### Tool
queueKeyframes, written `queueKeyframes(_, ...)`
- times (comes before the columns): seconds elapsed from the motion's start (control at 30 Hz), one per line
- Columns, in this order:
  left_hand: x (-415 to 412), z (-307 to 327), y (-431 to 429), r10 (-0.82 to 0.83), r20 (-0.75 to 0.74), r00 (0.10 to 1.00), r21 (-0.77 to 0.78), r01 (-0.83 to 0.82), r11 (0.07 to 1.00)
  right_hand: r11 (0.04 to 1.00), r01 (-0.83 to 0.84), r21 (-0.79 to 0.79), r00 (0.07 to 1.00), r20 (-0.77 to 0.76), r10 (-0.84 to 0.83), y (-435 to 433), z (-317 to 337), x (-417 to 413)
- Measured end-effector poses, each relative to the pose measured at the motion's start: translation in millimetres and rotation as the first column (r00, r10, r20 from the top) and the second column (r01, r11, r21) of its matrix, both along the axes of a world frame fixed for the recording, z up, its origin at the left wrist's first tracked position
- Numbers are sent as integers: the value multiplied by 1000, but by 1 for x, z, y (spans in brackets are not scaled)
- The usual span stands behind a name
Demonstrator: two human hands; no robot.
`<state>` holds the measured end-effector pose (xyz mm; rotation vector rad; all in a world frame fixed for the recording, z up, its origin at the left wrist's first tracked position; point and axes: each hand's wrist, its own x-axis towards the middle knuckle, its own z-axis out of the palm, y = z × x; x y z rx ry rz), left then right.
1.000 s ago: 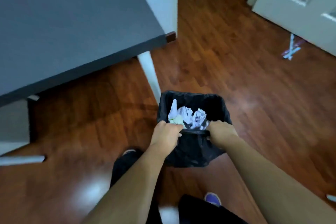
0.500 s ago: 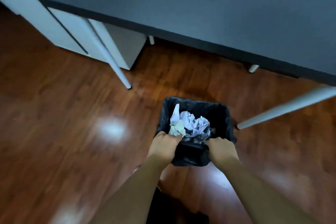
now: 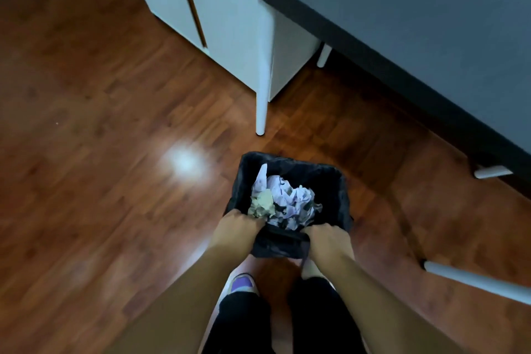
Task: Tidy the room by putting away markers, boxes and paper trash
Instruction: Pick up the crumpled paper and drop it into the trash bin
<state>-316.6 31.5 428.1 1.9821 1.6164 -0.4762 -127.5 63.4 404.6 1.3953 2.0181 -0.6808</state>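
While crumpled paper (image 3: 284,201) fills the black-lined bin (image 3: 339,195), the left hand (image 3: 237,228) and right hand (image 3: 326,240) clasp its near rim above the wooden floor (image 3: 100,123) beside a dark table (image 3: 416,23).

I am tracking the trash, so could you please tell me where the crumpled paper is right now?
In the head view it sits low of centre, inside the black-lined bin, which the left hand and right hand grip by its near rim; the crumpled paper is heaped toward them.

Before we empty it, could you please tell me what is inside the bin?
Crumpled paper fills the bin, lined with a black bag. Anything beneath the paper is hidden.
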Motion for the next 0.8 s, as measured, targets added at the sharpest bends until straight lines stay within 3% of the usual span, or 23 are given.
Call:
queueKeyframes(0.17, -9, -35, 39, 100, -40, 994, 39, -98, 994, 999, -49, 17, 999, -11, 50, 61, -29, -9)
queueKeyframes(0.53, -27, -154, 95, 263, 145, 954, 47, -272, 961, 987, -127, 96, 990, 79, 120, 132, -133, -35)
queueKeyframes(0.7, -37, -191, 92, 370, 296, 881, 143, -424, 894, 983, -145, 115, 984, 118, 131, 155, -162, -36)
queueKeyframes(0.77, -36, -193, 95, 518, 345, 783, 136, -587, 798, 981, -143, 131, 984, 121, 127, 169, -164, -36)
queueKeyframes(0.8, -35, -193, 99, 619, 367, 694, 50, -680, 732, 981, -137, 138, 985, 120, 121, 174, -164, -38)
